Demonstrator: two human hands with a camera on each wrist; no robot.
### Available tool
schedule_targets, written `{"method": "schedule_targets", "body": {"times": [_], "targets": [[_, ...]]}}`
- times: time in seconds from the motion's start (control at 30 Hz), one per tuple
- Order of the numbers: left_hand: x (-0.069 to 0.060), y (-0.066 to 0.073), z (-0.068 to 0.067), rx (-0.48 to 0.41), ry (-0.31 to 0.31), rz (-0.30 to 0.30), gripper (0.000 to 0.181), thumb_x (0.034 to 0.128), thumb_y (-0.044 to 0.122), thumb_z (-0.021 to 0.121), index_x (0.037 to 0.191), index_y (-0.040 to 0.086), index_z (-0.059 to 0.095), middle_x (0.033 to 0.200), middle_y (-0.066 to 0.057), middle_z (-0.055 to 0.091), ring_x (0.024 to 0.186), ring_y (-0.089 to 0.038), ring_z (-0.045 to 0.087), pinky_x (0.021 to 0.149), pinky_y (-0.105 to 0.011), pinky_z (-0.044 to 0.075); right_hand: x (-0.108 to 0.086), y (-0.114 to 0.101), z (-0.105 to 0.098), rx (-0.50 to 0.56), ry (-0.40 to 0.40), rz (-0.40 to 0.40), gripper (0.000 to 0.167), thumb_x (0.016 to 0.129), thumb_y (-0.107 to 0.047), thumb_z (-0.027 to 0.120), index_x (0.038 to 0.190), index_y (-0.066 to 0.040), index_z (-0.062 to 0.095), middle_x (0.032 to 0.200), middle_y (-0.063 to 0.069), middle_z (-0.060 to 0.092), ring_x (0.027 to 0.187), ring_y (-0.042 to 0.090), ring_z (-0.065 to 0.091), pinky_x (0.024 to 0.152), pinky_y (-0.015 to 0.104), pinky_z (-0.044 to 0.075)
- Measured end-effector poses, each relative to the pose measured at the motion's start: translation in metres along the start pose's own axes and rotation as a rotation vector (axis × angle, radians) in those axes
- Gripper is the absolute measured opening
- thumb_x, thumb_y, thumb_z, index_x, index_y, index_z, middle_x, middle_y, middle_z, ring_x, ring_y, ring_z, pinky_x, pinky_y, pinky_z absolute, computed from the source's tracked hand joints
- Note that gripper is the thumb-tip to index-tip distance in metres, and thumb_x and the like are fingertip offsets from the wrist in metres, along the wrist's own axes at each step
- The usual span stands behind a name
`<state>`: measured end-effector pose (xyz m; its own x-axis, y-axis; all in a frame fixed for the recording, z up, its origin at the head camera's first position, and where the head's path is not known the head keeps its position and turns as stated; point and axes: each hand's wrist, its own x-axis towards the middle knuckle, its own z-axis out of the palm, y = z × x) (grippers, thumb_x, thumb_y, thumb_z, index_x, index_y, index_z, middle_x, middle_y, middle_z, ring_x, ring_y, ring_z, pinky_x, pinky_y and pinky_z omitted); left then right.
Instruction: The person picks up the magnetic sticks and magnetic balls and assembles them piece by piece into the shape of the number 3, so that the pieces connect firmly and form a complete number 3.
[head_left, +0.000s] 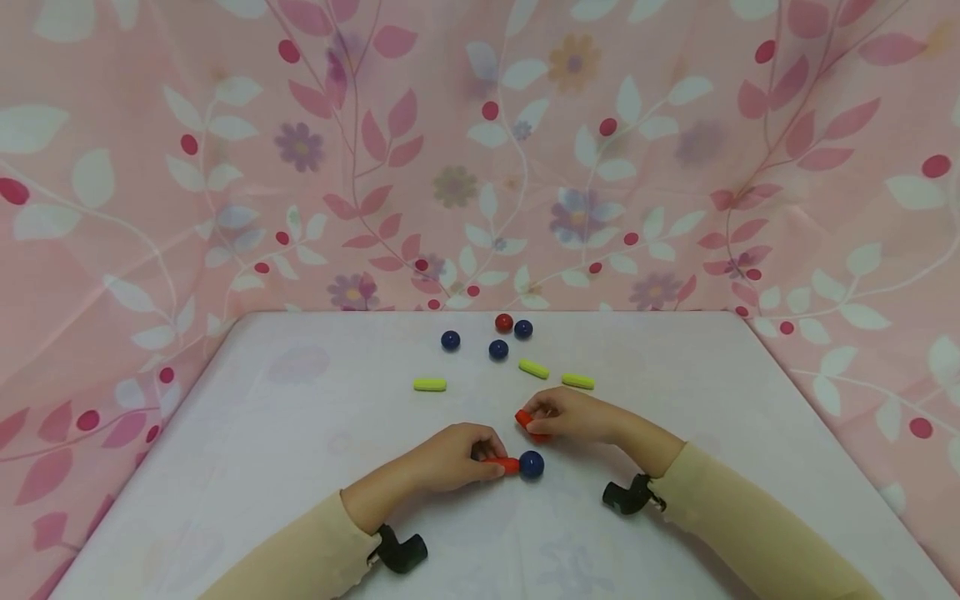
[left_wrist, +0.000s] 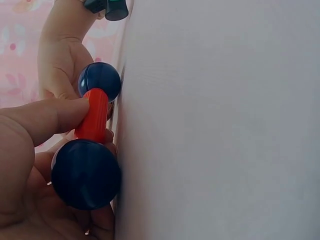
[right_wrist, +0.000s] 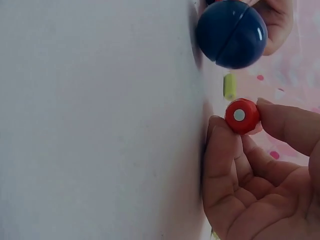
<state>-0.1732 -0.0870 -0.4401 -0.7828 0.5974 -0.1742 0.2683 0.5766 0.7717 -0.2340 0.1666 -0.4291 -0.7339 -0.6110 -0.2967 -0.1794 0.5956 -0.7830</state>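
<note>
My left hand [head_left: 457, 458] pinches a red rod [left_wrist: 94, 116] between thumb and fingers. In the left wrist view a blue ball [left_wrist: 87, 174] is at the rod's near end and another blue ball [left_wrist: 100, 80] at its far end. The head view shows one blue ball [head_left: 532, 464] at the rod's right end. Further back and to the right, my right hand [head_left: 573, 414] pinches a second red piece [head_left: 529, 423]. Its round end [right_wrist: 242, 116] with a pale centre faces the right wrist camera, close to the table surface.
Behind the hands lie three yellow-green rods, one at the left [head_left: 430, 385] and two at the right [head_left: 533, 368], [head_left: 577, 382]. Near the table's back edge stand a red ball [head_left: 504, 322] and three blue balls, one further left [head_left: 451, 340]. A patterned pink cloth hangs behind the white table [head_left: 300, 417].
</note>
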Motion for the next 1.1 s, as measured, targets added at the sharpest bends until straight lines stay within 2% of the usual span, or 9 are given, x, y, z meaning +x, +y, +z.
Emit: {"method": "schedule_targets", "body": {"times": [0.17,0.47,0.67,1.1], "targets": [[0.002,0.001,0.0,-0.025,-0.003,-0.004,0.008,0.093,0.027,0.073,0.1,0.023,0.07,0.087,0.01,0.064,0.084,-0.011,0.057,0.077,-0.028,0.047,0.0,-0.001,0.003,0.106,0.007,0.042,0.022,0.096,-0.017,0.067,0.114,-0.003,0.067,0.091,0.003,0.067,0.082,0.017,0.063,0.077,0.031,0.054],[0.005,0.0,0.0,-0.026,-0.004,0.007,0.01,0.0927,0.027,0.073,0.101,0.021,0.071,0.087,0.009,0.063,0.082,-0.011,0.056,0.075,-0.028,0.047,0.003,-0.003,0.008,0.296,0.07,0.153,0.022,0.095,-0.014,0.068,0.106,0.004,0.065,0.086,0.007,0.07,0.074,0.015,0.069,0.074,0.031,0.058],[0.005,0.0,-0.001,-0.032,-0.005,0.011,0.01,0.0926,0.026,0.073,0.101,0.021,0.071,0.087,0.009,0.063,0.082,-0.011,0.056,0.074,-0.028,0.046,0.003,-0.006,0.011,0.307,0.09,0.196,0.018,0.094,-0.012,0.069,0.102,0.003,0.068,0.082,0.006,0.07,0.069,0.014,0.068,0.071,0.029,0.058],[0.006,-0.001,-0.002,-0.034,-0.004,0.004,0.009,0.0923,0.025,0.074,0.1,0.021,0.07,0.087,0.009,0.063,0.081,-0.011,0.056,0.074,-0.028,0.047,0.0,-0.003,0.012,0.324,0.047,0.178,0.017,0.095,-0.012,0.068,0.099,0.005,0.068,0.08,0.006,0.069,0.067,0.013,0.066,0.069,0.028,0.058]]}}
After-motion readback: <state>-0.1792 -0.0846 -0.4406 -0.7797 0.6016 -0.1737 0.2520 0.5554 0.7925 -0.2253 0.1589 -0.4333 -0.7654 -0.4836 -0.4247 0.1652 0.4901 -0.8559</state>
